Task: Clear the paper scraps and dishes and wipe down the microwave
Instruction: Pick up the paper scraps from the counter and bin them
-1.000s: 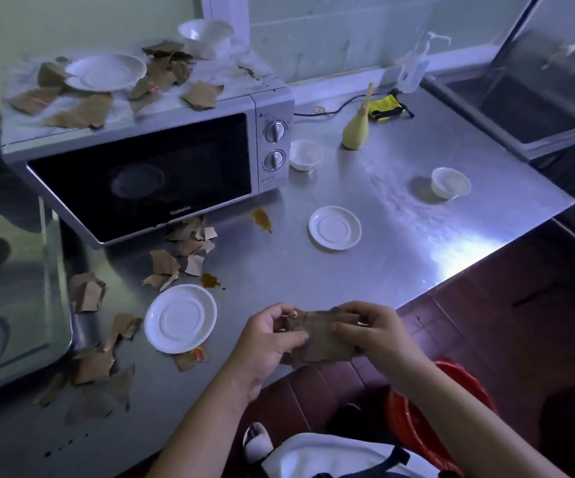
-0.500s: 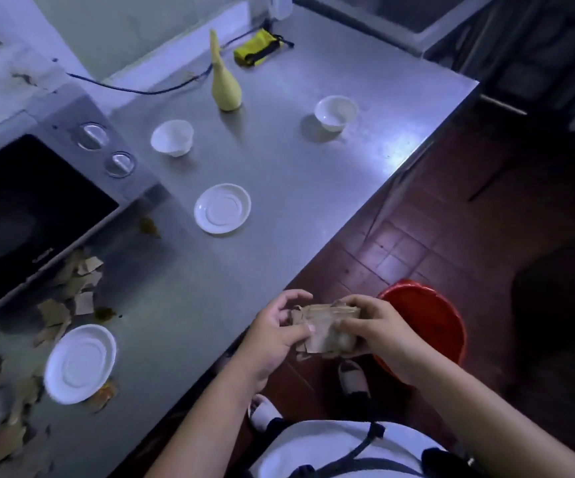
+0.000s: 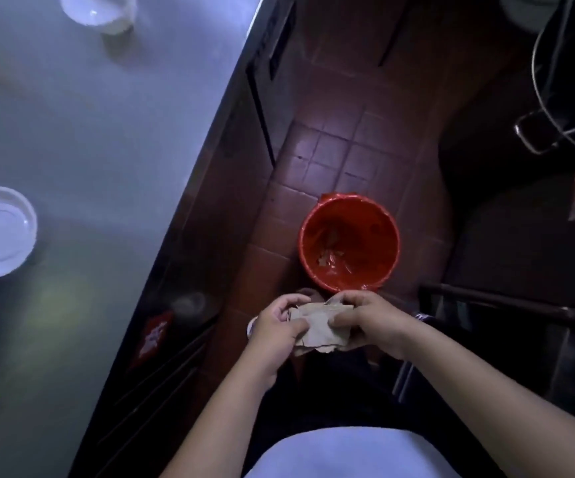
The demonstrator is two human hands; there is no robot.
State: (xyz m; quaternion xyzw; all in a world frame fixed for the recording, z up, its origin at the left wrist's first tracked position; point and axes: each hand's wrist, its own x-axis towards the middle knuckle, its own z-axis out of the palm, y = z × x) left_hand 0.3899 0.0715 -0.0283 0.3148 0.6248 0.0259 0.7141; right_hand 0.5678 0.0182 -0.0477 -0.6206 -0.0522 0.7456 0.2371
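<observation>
My left hand [image 3: 279, 326] and right hand [image 3: 365, 322] pinch the wad of paper scraps [image 3: 317, 327] just short of the red bin [image 3: 379, 229]; released here, I judge pieces would fall beside it

A white garment [image 3: 334, 453] covers the torso (shirt or apron, hard to tell). Below it the clothing [image 3: 331, 391] is dark. Both forearms [image 3: 231, 401] are bare.
</observation>
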